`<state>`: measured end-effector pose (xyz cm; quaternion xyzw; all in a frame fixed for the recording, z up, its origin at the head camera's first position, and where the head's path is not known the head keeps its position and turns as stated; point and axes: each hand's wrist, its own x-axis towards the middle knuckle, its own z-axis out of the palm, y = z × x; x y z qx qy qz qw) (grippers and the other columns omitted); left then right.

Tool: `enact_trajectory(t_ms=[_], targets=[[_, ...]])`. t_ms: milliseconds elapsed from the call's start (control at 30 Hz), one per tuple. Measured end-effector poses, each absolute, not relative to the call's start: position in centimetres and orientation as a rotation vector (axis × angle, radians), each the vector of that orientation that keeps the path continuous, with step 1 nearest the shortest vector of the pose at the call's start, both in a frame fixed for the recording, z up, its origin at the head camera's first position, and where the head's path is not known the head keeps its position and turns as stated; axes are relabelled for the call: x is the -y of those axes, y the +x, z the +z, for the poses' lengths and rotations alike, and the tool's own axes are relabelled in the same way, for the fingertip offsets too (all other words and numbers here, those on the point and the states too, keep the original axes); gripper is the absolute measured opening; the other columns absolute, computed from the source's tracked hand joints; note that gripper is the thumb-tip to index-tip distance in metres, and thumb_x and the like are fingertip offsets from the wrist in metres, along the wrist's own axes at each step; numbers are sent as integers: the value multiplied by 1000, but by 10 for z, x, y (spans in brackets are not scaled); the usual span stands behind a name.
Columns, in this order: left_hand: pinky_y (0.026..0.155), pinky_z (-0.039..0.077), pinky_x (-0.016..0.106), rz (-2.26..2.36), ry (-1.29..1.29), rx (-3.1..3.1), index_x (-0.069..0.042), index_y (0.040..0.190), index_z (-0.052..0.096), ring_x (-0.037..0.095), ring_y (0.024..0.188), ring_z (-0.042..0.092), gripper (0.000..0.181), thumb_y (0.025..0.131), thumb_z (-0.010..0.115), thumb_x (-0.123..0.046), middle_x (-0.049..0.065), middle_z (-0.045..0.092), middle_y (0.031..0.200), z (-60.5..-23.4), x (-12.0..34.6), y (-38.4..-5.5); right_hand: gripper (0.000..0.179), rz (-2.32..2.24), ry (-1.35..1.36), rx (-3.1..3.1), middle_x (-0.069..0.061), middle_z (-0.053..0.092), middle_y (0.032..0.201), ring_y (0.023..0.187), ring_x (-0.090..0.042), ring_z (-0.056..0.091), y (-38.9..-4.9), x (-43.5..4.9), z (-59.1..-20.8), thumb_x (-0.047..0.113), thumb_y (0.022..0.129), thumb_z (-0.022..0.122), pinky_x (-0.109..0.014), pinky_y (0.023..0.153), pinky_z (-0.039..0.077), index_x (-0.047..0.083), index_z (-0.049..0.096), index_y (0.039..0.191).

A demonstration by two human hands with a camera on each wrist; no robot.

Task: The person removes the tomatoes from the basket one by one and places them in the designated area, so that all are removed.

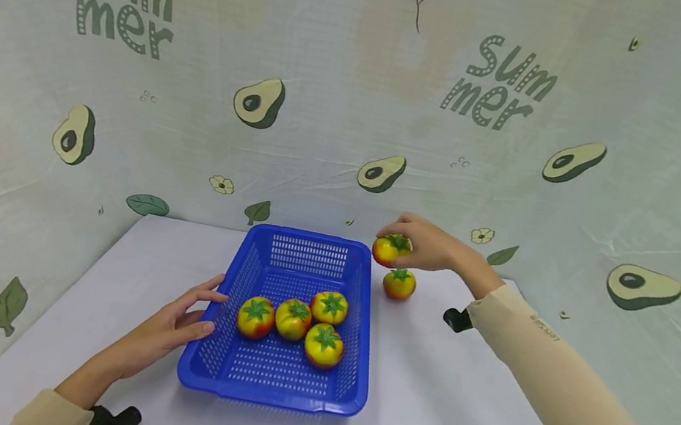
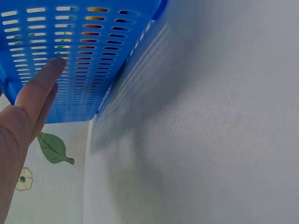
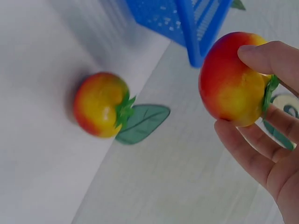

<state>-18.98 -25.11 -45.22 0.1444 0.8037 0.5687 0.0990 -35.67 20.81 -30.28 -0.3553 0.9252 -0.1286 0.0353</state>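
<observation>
My right hand (image 1: 425, 243) holds a red-and-yellow tomato (image 3: 233, 79) with a green leafy top, thumb on one side and fingers on the other. It is raised beside the far right corner of the blue plastic basket (image 1: 269, 398). A second tomato (image 1: 399, 284) stands on the table just below, outside the basket. Inside the basket sit several similar tomatoes (image 1: 293, 319), leafy tops up. On the other side, my left hand (image 1: 172, 323) rests at the basket's left rim with loosely extended fingers (image 2: 42, 84) against its slotted wall.
A white cloth covers the table (image 1: 437, 406). Behind it hangs a printed curtain (image 1: 334, 41) with avocados, leaves and lettering. Black wrist devices (image 1: 115, 422) show at both sleeves.
</observation>
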Motion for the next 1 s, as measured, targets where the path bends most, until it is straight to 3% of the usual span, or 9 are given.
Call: enact_trajectory(t_ms=[500,1000], targets=[[111,48,64,1689,425,-2379,-15,154,47,60,150,33,48,109,61,-25,8,3,180,-451,252,-188,49,-454,-855,-2926,-15,61,126,112,-34,58,-354,-278,-323,16,92,82,-54,94,59,14,70,138],[110,50,62,1689,427,-2380,-15,153,47,59,149,36,48,108,62,-25,8,3,180,-450,250,-189,50,-486,-678,-2935,-17,62,125,112,-38,59,-365,-327,-355,15,89,85,-57,95,59,8,67,135]])
